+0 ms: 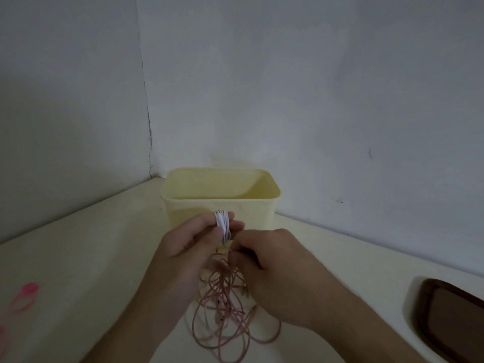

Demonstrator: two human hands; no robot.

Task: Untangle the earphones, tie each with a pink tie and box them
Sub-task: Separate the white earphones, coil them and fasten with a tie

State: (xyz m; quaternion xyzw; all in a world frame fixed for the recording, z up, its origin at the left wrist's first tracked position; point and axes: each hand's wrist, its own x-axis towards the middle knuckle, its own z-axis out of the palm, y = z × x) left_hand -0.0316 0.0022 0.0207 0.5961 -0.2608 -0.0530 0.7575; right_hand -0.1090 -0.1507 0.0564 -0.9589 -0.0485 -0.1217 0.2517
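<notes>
My left hand (188, 247) pinches a small coil of white cord with dark flecks (222, 224), held upright just in front of the pale yellow box (180, 205). My right hand (272, 265) is closed beside it, fingertips at the lower end of the white coil and on pink cord. A tangle of pink earphone cable (225, 315) hangs in loose loops from between both hands down to the table. Pink ties (25, 297) lie blurred at the far left edge. The box is open on top; its inside is hidden from here.
The cream table (91, 258) meets grey-white walls in a corner behind the box. A dark brown lid with a pale rim (450, 315) lies at the right edge.
</notes>
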